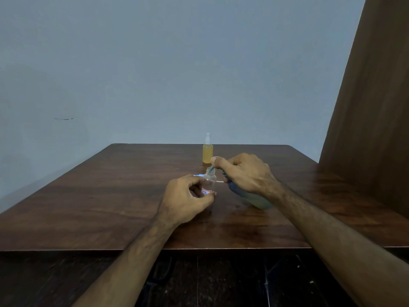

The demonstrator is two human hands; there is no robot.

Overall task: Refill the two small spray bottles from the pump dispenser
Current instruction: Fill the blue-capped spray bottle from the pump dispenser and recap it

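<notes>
Bottle point(209, 185) under the dispenser point(252, 196) spout, mid-counter point(110, 196).
Left hand point(186, 199) gripped the clear bottle upright; right hand point(245, 171) closed over the tilted dispenser. Full yellow bottle point(207, 153) stood far behind.

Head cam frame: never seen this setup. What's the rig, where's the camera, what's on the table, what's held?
No robot here: a person works with two bare hands, filmed by a wide-angle camera worn on the head, looking forward and down. On the wooden table a small spray bottle of yellow liquid stands upright at the back. The left hand steadies a clear small bottle with its top off. The right hand has its grip on the pump dispenser, its spout at that bottle's mouth.
</notes>
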